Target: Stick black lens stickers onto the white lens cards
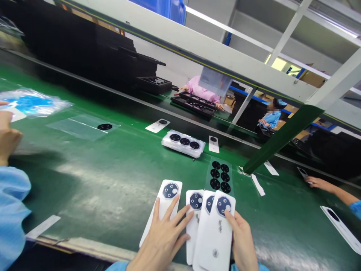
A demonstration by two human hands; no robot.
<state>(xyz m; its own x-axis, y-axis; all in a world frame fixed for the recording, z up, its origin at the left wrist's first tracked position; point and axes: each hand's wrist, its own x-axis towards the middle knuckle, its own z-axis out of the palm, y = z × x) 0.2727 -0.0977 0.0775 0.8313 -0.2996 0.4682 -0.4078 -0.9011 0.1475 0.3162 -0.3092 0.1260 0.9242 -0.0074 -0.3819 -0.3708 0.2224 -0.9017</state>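
Observation:
White phone back covers with dark round camera panels lie at the near edge of the green bench. My left hand [162, 235] is spread flat, its fingertips on the leftmost cover [170, 191] and reaching to the edge of another cover [192, 244] beside it. My right hand [243, 239] grips the right edge of the top cover [216, 237], thumb on its face near the camera panel. That cover overlaps another one [202, 233] beneath it. Just beyond them lies a clear sheet with several black camera discs [215, 174].
A plastic-wrapped block [183, 143] with black discs stands further back between loose covers [158, 125]. A green slanted post [282, 139] rises at right. Co-workers' hands [8, 135] appear at left and right [320, 183]; a film bag [34, 103] lies at left.

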